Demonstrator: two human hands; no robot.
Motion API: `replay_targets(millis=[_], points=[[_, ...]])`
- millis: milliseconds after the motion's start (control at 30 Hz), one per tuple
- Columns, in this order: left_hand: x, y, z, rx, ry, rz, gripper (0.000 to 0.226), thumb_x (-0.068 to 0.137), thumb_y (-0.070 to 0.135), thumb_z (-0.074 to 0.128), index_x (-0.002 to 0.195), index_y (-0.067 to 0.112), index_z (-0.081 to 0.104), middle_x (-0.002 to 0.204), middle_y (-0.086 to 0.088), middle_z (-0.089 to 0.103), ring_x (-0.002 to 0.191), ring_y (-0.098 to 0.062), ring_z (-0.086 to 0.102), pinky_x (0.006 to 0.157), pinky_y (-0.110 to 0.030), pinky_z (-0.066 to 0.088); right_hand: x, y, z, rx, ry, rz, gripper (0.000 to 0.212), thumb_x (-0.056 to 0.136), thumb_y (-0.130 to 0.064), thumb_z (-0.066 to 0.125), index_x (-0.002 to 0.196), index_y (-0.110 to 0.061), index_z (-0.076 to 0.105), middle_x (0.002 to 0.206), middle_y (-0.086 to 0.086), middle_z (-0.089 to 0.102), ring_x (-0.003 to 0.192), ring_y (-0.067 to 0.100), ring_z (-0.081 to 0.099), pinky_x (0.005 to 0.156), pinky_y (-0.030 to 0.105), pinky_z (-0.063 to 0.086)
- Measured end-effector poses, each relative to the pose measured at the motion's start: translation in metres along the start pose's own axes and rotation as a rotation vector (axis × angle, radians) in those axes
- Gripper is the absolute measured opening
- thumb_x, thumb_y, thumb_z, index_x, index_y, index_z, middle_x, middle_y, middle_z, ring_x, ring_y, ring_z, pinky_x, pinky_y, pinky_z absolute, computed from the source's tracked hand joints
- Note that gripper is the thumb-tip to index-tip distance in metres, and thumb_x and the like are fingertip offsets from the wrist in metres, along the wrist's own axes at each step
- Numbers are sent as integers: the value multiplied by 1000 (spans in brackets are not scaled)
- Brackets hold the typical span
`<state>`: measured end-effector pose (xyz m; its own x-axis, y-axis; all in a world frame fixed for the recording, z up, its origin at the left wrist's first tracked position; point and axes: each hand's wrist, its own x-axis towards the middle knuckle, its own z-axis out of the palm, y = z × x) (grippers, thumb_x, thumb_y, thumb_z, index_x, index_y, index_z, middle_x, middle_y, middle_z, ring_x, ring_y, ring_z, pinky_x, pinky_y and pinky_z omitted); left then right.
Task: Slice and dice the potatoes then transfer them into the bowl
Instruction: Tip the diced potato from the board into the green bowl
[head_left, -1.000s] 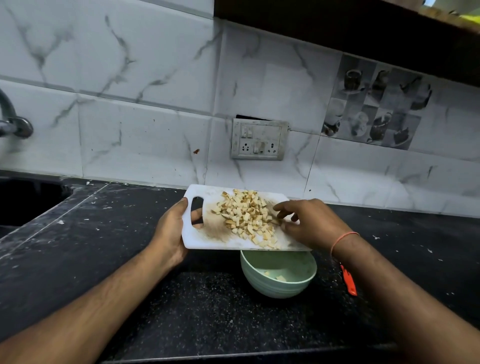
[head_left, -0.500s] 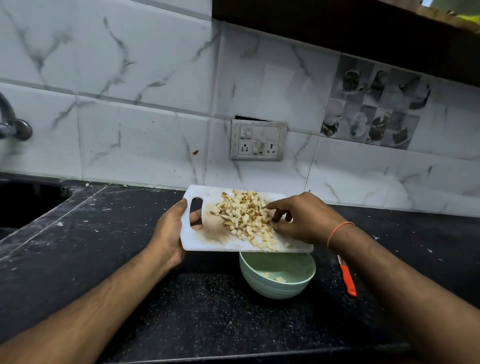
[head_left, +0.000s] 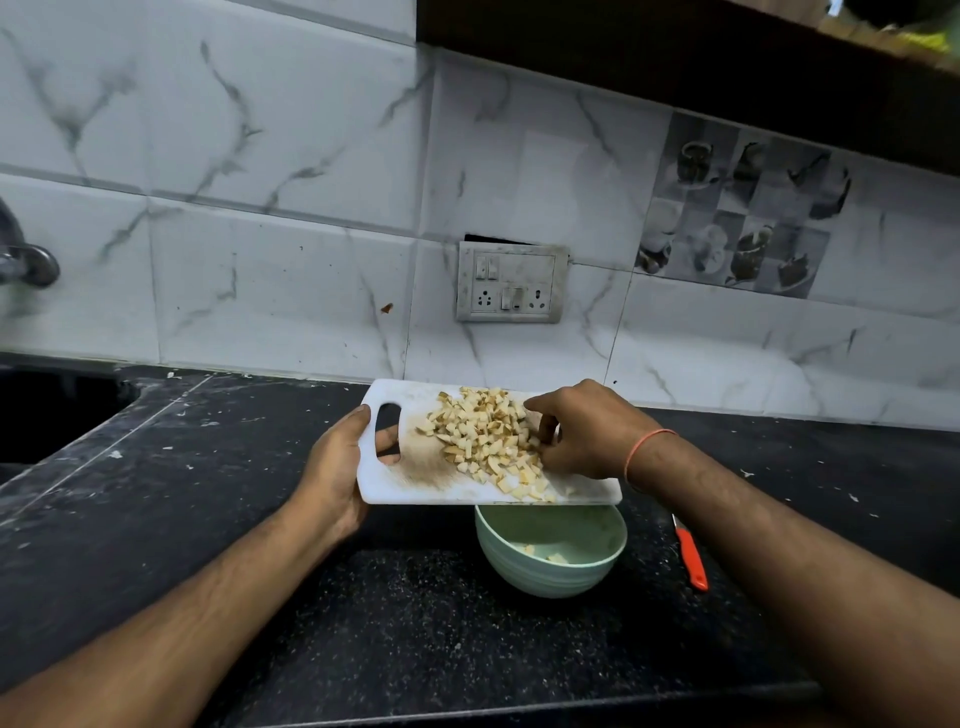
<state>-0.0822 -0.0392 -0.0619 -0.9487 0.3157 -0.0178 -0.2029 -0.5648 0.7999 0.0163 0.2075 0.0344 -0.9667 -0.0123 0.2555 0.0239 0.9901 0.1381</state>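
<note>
No readable text, labels or numbers anywhere

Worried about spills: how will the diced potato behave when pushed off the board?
The diced potato is a loose pile, so it likely scatters. The cutting board overhangs the bowl, so most should land inside.

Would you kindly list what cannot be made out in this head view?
- Far half of the green bowl: hidden under the cutting board.
- Knife blade: hidden behind the right forearm.
- Right hand fingers: tips buried among the diced potatoes.
- Tap: cut by the left edge.
</note>
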Motion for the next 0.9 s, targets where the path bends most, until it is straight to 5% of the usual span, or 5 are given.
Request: replay_targets(millis=[200,400,800,900], points=[[0,0,0,1,-11,-19,40,113,35,43,147,19,56,117,-20,77,96,-42,78,61,-49,64,-4,5,-4,62,-51,24,23,69,-36,65,88,-23,68,77,-10,72,71,11,63,66,41,59],[1,1,0,-2,6,-39,40,113,35,43,145,16,56,117,-20,78,96,-42,78,62,-49,65,-25,9,-17,95,-124,-50,64,81,-15,66,140,-39,60,97,-33,70,82,-3,62,82,28,54],[2,0,-2,-32,13,-48,40,113,34,43,147,14,54,116,-21,77,94,-42,78,59,-50,64,-62,38,-12,169,-167,-200,84,78,-16,66,154,-43,42,137,-31,56,98,0,60,87,25,52],[3,1,-2,-29,-2,-44,42,113,35,42,149,15,53,118,-22,77,96,-43,78,61,-51,64,-62,39,-9,187,-157,-192,90,80,-17,67,157,-49,31,148,-26,46,104,-12,52,90,12,45]])
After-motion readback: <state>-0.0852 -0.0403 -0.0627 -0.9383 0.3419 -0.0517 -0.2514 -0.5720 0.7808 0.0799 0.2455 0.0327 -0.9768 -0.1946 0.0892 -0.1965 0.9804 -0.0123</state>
